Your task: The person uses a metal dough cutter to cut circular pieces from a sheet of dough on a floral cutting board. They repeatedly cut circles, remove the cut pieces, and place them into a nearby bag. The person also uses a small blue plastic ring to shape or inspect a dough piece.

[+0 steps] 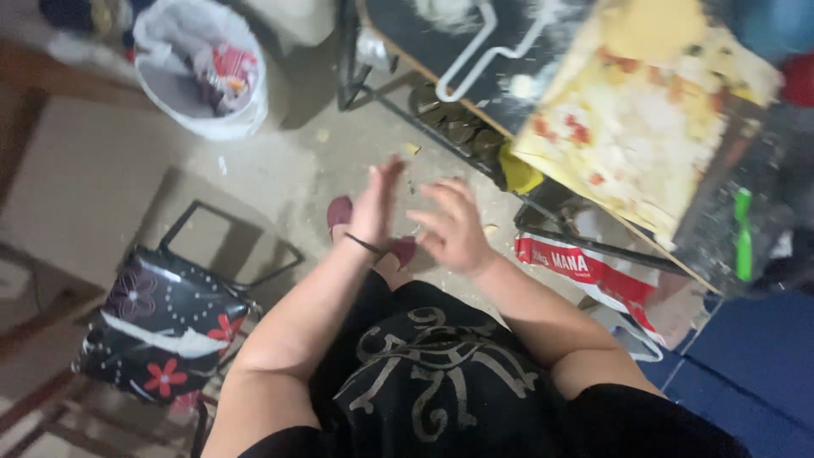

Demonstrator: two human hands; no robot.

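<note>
Right now I am holding my left hand [374,202] and right hand [454,227] empty, fingers spread wide, just apart above the dusty floor [280,170], beside the table [475,51].

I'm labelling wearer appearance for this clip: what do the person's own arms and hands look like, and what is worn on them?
Both arms are bare to the upper arm, ending in short black sleeves. The left hand has a thin dark band around its wrist. The right hand is bare; no rings or gloves are discernible in the blur.
</note>
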